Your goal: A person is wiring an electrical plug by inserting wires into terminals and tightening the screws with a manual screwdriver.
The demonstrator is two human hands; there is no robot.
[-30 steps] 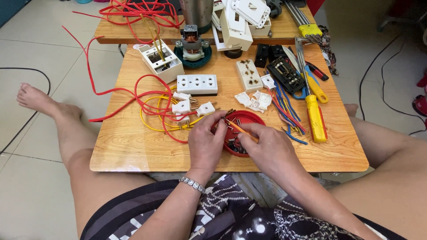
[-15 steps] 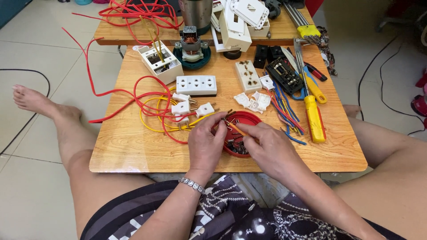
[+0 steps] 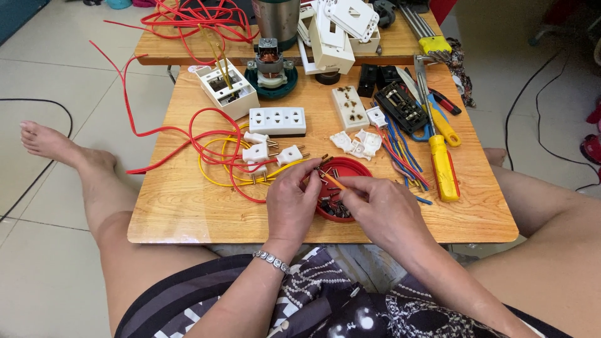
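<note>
Red dish of small screws sits at the surface's near edge, under your hands. Right hand pinches a thin orange-handled tool over the dish; left hand curls at the rim, fingertips closed on something too small to tell. White plugs and red-yellow wires lie just left.

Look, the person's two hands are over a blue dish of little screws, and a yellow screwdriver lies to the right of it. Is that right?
Not quite: the dish is red, not blue, as the head view shows. The rest holds: the left hand and right hand are over it, little dark screws lie inside, and the yellow screwdriver lies to its right on the wooden table.
</note>
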